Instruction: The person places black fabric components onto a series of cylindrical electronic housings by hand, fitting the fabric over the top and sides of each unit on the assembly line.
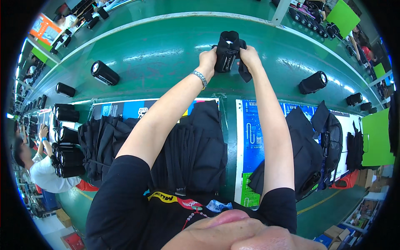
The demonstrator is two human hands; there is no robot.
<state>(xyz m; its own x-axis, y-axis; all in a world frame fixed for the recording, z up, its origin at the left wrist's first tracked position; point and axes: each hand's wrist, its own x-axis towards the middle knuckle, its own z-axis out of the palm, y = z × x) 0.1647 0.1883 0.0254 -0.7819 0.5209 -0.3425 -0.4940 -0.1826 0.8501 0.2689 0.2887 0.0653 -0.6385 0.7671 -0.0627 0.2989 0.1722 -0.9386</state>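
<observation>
Above the green work surface, a black cylinder that looks like a portable speaker (229, 41) stands inside a black cloth pouch (225, 61), whose mouth gapes at the top. My left hand (207, 62) grips the pouch's left side, fingers closed and partly hidden behind it. On the other side my right hand (249, 57) is closed on the cloth, and a dark flap hangs below its fingers. Stacks of folded black pouches (183, 154) lie below my left arm. More black cloth (298, 137) is piled beside my right forearm.
Loose black speakers lie on the green surface (166, 79): one to the left (105, 73), one to the right (312, 82). Several more stand at the far left (68, 160), near a co-worker in white (52, 177). A pale rail (187, 15) runs along the far edge.
</observation>
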